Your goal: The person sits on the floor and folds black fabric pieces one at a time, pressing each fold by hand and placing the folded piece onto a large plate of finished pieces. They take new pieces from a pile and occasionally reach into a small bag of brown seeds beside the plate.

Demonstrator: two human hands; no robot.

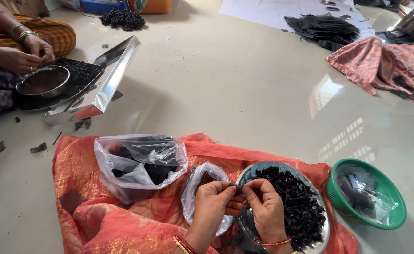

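Small dark piece [238, 189] pinched btwn fingers of left hand [216, 197] & right hand [265, 205], above steel plate [327, 230].

I see a glossy, smooth floor [244, 89], shiny orange cloth [99, 211], thin clear plastic bags [139, 162], a polished metal tray [110, 75], and a green plastic bowl [395, 207].

Small dark rolled piece [238, 189] pinched over metal plate's [327, 230] dark pile.
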